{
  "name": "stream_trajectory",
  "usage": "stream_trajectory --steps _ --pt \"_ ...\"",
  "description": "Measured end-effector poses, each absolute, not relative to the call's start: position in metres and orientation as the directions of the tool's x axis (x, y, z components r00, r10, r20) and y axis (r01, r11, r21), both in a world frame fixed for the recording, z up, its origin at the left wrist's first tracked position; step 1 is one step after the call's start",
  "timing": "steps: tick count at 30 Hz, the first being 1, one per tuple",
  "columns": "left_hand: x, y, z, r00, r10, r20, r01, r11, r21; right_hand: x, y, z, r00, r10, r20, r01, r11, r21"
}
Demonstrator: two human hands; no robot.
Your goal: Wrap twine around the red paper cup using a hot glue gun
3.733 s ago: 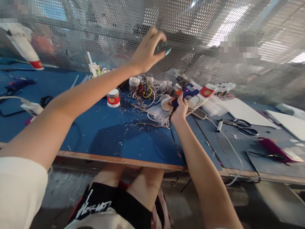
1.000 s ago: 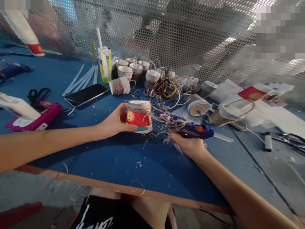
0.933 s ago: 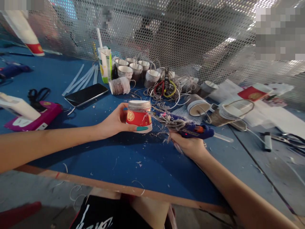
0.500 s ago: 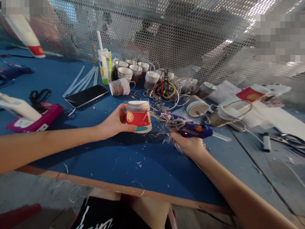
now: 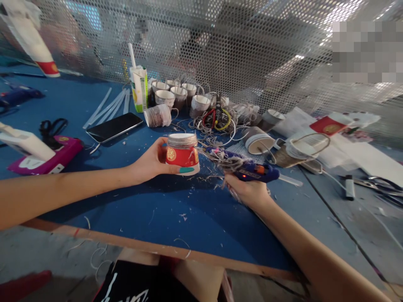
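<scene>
Red cup (image 5: 182, 154) w/ gold emblem (white rim) — blue glue gun (image 5: 252, 170).

A gold round emblem sits on the red band of the cup (image 5: 182, 153) in the left hand (image 5: 151, 161), its character too blurred to read. White lettering on the black shorts (image 5: 126, 285) is cut off, unreadable.
</scene>
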State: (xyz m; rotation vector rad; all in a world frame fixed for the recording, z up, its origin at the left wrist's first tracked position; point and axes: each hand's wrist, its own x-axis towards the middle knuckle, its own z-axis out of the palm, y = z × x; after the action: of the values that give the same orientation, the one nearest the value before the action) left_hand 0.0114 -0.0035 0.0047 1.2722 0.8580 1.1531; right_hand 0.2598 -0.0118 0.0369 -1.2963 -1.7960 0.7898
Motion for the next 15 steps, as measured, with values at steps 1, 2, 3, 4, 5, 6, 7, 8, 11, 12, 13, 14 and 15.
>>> stream_trajectory --steps 1,2,3,4,5,6,7,8,11,12,13,14,15 --pt "0.012 -0.003 0.004 0.244 0.963 0.116 -0.169 -0.075 0.983 0.260 -0.012 0.037 -0.179 0.958 0.225 0.480 0.284 -0.830" --pt "0.012 -0.003 0.004 0.238 0.964 0.118 -0.170 -0.078 0.982 0.259 -0.012 0.038 -0.171 0.960 0.222 0.482 0.278 -0.831" --pt "0.012 -0.003 0.004 0.233 0.965 0.121 -0.169 -0.082 0.982 0.259 -0.011 0.038 -0.164 0.961 0.223 0.486 0.276 -0.829" --pt "0.012 -0.003 0.003 0.227 0.966 0.125 -0.167 -0.088 0.982 0.259 -0.011 0.038 -0.157 0.960 0.230 0.493 0.278 -0.824" --pt "0.012 -0.003 0.002 0.222 0.967 0.129 -0.163 -0.094 0.982 0.258 -0.010 0.038 -0.146 0.958 0.246 0.502 0.286 -0.816" --pt "0.012 -0.002 0.002 0.217 0.967 0.133 -0.160 -0.100 0.982 0.258 -0.009 0.039 -0.127 0.954 0.272 0.513 0.298 -0.805" --pt "0.012 -0.002 0.001 0.213 0.968 0.135 -0.157 -0.102 0.982 0.259 -0.008 0.040 -0.102 0.948 0.302 0.528 0.309 -0.792" --pt "0.012 -0.001 0.001 0.207 0.969 0.132 -0.156 -0.101 0.983 0.259 -0.007 0.041 -0.066 0.940 0.336 0.548 0.316 -0.774" --pt "0.013 0.001 -0.001 0.156 0.980 0.120 -0.172 -0.093 0.981 0.266 -0.004 0.050 0.064 0.874 0.482 0.670 0.321 -0.670" --pt "0.013 0.003 -0.001 0.126 0.984 0.122 -0.178 -0.099 0.979 0.270 -0.003 0.054 0.095 0.838 0.538 0.729 0.309 -0.610" --pt "0.013 0.004 -0.002 0.094 0.987 0.131 -0.178 -0.112 0.978 0.274 -0.003 0.058 0.109 0.800 0.589 0.790 0.291 -0.541" --pt "0.013 0.005 -0.003 0.059 0.988 0.144 -0.172 -0.132 0.976 0.279 -0.003 0.062 0.103 0.770 0.629 0.845 0.266 -0.464" --pt "0.013 0.007 -0.004 0.024 0.987 0.158 -0.159 -0.153 0.975 0.284 -0.002 0.065 0.079 0.758 0.648 0.891 0.239 -0.387"
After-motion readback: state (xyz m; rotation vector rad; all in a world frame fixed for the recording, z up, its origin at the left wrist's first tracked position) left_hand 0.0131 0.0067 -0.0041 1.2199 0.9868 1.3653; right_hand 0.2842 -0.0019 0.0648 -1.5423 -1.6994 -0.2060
